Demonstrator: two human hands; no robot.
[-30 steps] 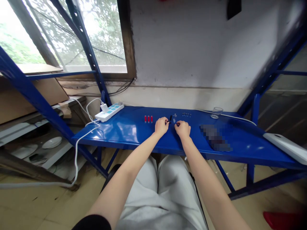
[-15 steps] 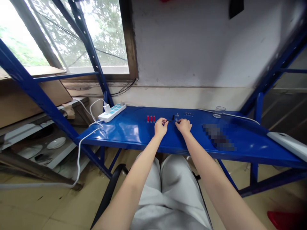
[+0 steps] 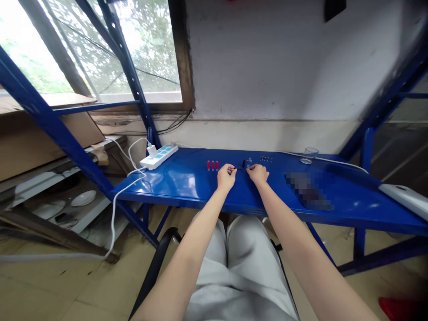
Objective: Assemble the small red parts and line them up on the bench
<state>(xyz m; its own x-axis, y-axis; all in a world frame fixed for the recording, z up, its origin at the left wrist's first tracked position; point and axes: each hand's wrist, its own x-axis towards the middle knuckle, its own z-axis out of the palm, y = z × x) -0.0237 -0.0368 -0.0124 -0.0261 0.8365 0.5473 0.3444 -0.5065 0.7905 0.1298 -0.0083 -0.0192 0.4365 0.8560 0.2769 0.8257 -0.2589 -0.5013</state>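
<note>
My left hand (image 3: 226, 176) is closed around a thin black piece (image 3: 238, 168) that sticks out to the right from its fingertips. Close by, my right hand (image 3: 258, 173) has its fingers bent together at the table surface; whatever they pinch is too small or hidden to name. Just beyond the hands stands a short black cylinder (image 3: 244, 163), beside small clear parts (image 3: 249, 160). Three red tubes with clear ends (image 3: 212, 165) stand in a row left of my left hand. Several tiny metallic pieces (image 3: 266, 158) lie in rows behind my right hand.
The blue table (image 3: 174, 183) bears a white power strip (image 3: 159, 157) at its left, its cord hanging over the edge. A clear glass cup (image 3: 309, 155), a pixelated dark object (image 3: 307, 191) and a white device (image 3: 404, 200) are on the right. Blue frame posts flank the table.
The whole view has shifted slightly, so things appear a little further right. My hands keep nearly the same pose over the table, the left still holding the black piece.
</note>
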